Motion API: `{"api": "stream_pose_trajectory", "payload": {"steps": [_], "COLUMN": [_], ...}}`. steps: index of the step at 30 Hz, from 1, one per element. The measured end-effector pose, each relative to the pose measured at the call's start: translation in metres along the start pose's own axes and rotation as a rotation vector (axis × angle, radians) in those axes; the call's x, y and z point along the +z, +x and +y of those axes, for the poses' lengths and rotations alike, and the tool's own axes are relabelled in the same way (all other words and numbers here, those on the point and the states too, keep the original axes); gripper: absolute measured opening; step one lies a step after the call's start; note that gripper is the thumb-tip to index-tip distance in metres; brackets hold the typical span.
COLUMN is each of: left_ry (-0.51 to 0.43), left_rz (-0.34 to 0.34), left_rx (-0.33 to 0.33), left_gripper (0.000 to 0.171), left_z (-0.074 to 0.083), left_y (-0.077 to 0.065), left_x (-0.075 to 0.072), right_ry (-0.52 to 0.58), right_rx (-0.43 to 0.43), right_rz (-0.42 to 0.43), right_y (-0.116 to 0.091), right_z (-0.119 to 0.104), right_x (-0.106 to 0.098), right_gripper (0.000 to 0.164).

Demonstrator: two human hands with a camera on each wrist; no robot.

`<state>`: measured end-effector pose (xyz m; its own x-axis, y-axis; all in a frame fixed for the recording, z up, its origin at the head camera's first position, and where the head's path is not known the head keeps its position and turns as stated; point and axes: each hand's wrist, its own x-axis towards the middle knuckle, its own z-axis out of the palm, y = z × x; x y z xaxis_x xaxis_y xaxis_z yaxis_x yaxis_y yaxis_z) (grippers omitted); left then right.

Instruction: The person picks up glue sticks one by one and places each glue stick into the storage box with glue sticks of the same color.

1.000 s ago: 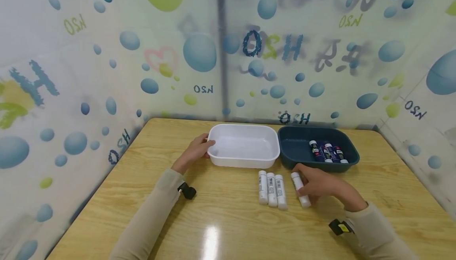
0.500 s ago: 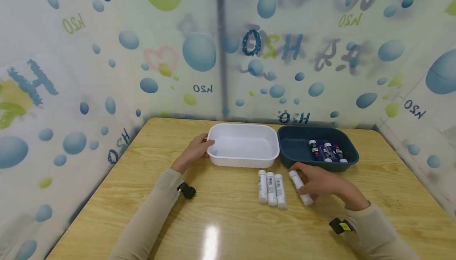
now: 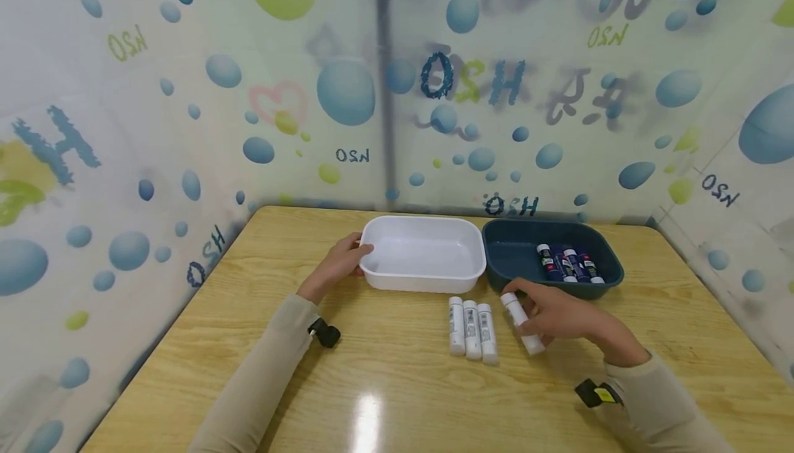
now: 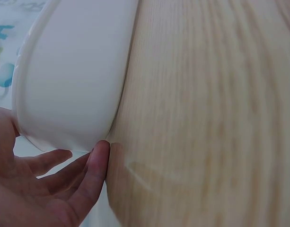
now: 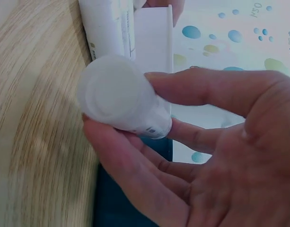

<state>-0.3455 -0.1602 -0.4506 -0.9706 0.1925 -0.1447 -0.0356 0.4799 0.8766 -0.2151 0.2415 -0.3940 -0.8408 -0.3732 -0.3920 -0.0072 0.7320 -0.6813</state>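
Note:
At the left end of the white plastic basin (image 3: 422, 277), my left hand (image 3: 338, 260) grips the rim, thumb over the edge. In the left wrist view, the fingers (image 4: 95, 172) touch the basin's outer end wall. My right hand (image 3: 561, 315) pinches a small white bottle (image 3: 521, 322) between thumb and fingers, its capped end tilted up toward the dark basin. The right wrist view shows the round base of that bottle (image 5: 114, 92) facing the camera. To its left, three similar white bottles (image 3: 473, 330) lie side by side on the table.
A dark blue basin (image 3: 509, 270) stands against the white basin's right end. Several dark-labelled bottles (image 3: 569, 264) with white caps lie inside it. Behind the wooden table (image 3: 298, 384) hangs a sheet printed with bubbles.
My right hand has raised the white bottle slightly, its capped end shifting up and left. The left hand stays on the white basin's rim.

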Motion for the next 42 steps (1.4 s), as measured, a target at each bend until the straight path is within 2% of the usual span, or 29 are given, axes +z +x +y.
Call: {"api": "stream_pose_trajectory", "payload": {"steps": [24,33,42], "left_ry": [-0.023,-0.037,-0.026], "left_rz": [0.003,0.000,-0.003], "left_rx": [0.005,0.008,-0.014], "left_gripper": [0.055,0.053,0.055], "left_z": [0.000,-0.003,0.001], "left_y": [0.000,0.000,0.000], "left_x": [0.001,0.001,0.000], "right_ry": [0.042,0.058,0.058], "right_rx": [-0.068,-0.064,-0.086], "right_rz": [0.090,0.113,0.121], "right_y": [-0.001,0.004,0.008], "right_z": [-0.007,-0.019,-0.031], "right_x": [-0.004,-0.013,-0.028], "right_gripper": [0.062,0.062,0.064]}}
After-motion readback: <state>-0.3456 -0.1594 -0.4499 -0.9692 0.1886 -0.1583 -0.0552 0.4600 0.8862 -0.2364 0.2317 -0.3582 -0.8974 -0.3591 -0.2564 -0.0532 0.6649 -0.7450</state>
